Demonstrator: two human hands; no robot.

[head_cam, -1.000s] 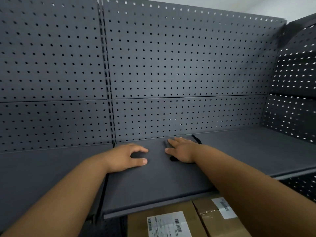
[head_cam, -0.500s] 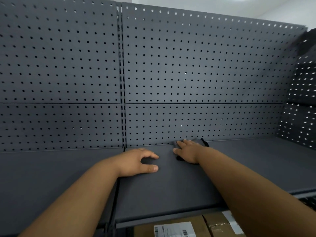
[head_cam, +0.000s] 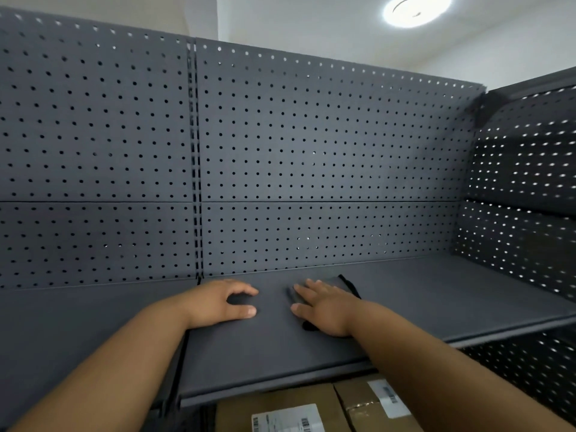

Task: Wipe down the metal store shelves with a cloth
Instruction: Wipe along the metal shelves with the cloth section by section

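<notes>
Right hand (head_cam: 324, 307) lies flat, fingers straight, pressing the dark cloth (head_cam: 341, 283) onto the shelf (head_cam: 436, 294) at lower centre of frame; left hand (head_cam: 224, 302) rests beside it, fingers loosely arched, holding nothing. Risk: the cloth nearly matches the shelf, so missed strips likely go unnoticed, and it may snag at the seam (head_cam: 184, 353) lower left. Matte grey metal; perforated back panel (head_cam: 311, 151) behind, cardboard boxes (head_cam: 280, 406) at bottom edge, ceiling light (head_cam: 416, 9) upper right.
</notes>
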